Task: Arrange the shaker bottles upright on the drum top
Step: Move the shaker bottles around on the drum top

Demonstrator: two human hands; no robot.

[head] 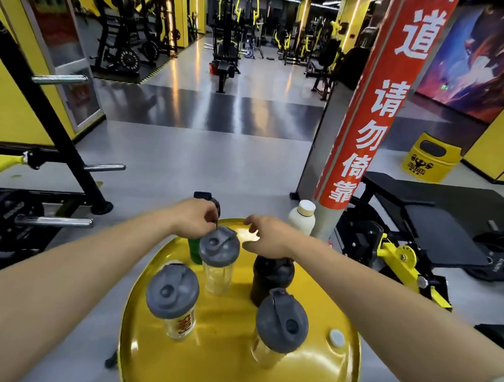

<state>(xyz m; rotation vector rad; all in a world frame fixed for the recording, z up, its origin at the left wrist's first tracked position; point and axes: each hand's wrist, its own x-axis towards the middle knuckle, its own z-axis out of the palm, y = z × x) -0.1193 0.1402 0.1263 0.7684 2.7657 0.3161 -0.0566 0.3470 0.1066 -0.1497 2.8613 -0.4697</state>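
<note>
Several shaker bottles stand upright on the yellow drum top [226, 360]. A clear one with red print [173, 298] is front left, another clear one [279, 326] front right, a clear one with a grey lid [219, 254] in the middle, and a black one [271, 277] right of it. A green bottle with a black lid [195, 247] stands at the far edge, mostly hidden. My left hand [193, 218] pinches the loop on the middle bottle's grey lid. My right hand [267, 235] hovers over the black bottle, fingers loosely apart, holding nothing.
A white bottle [301, 217] stands at the drum's far right edge, against a pillar with a red banner [363, 132]. A white bung cap [336, 337] sits on the drum. A weight rack [58, 165] is on the left, a black bench [434, 227] on the right.
</note>
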